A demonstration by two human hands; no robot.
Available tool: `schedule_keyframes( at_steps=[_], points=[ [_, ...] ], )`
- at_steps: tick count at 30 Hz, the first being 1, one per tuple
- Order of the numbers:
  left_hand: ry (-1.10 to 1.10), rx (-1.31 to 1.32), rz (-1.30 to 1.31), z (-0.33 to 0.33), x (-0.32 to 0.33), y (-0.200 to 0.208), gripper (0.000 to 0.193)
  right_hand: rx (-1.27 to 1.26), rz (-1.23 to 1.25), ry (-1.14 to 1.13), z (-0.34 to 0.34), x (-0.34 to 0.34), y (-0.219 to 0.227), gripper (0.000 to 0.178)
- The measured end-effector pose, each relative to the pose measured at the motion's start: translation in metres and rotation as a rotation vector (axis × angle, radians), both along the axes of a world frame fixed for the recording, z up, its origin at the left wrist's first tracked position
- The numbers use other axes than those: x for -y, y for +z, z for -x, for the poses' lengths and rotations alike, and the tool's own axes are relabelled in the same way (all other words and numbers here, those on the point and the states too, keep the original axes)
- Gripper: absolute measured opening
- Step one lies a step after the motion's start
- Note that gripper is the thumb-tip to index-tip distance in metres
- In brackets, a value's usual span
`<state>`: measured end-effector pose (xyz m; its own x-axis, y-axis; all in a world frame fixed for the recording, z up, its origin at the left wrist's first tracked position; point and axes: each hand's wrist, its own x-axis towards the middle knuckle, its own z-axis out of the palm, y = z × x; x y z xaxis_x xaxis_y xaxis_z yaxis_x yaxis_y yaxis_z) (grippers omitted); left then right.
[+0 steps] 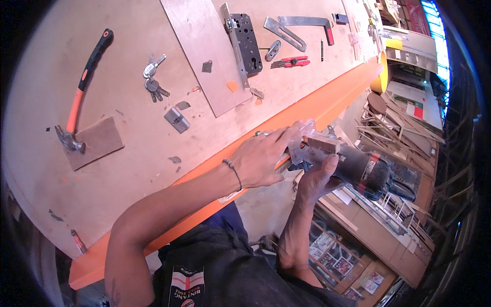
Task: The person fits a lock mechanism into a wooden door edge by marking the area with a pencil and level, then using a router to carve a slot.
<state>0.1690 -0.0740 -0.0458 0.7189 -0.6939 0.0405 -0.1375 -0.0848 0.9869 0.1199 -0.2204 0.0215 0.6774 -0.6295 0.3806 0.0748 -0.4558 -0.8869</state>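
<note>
My right hand (318, 179) is closed around the dark body of a trim router (358, 166), which lies tilted on its side beyond the orange edge (204, 166) of the work surface. A wooden block (323, 144) sits against the router's front. My left hand (258, 157) reaches across the orange edge, its fingers stretched out and the thumb apart. Its fingertips touch the clear plastic guard (302, 135) at the router's front end; their exact contact is partly hidden. The router's bit cannot be made out.
On the pale surface (138, 169) lie a hammer (82, 92), keys (153, 82), a lock cylinder (177, 119), a mortise lock (246, 43), a red utility knife (291, 62) and a try square (312, 23). A thin board (199, 46) lies there too. Wood scraps (404, 123) are piled at right.
</note>
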Motion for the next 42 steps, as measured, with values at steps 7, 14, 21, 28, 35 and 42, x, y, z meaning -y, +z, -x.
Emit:
schedule_keyframes(
  at_steps=[7, 14, 21, 28, 35, 42],
  points=[
    [-0.017, -0.034, 0.022, -0.003, 0.005, -0.003, 0.118, 0.045, -0.038, -0.012, -0.001, 0.001, -0.004, 0.076],
    [0.013, -0.043, 0.115, -0.002, 0.003, -0.005, 0.115, 0.022, -0.032, 0.029, 0.002, 0.006, -0.005, 0.072],
    [0.065, 0.014, 0.296, -0.009, 0.020, -0.021, 0.104, -0.020, -0.034, 0.015, 0.005, 0.002, -0.001, 0.072],
    [-0.077, 0.048, 0.281, -0.026, 0.042, -0.030, 0.089, -0.007, 0.022, 0.015, 0.005, 0.011, -0.003, 0.080],
    [-0.166, -0.028, 0.367, -0.037, 0.049, -0.035, 0.087, -0.007, 0.064, -0.004, -0.001, 0.007, -0.002, 0.084],
    [-0.139, -0.172, 0.445, -0.033, 0.056, -0.038, 0.080, 0.006, 0.040, 0.058, 0.002, 0.011, -0.004, 0.080]
  ],
)
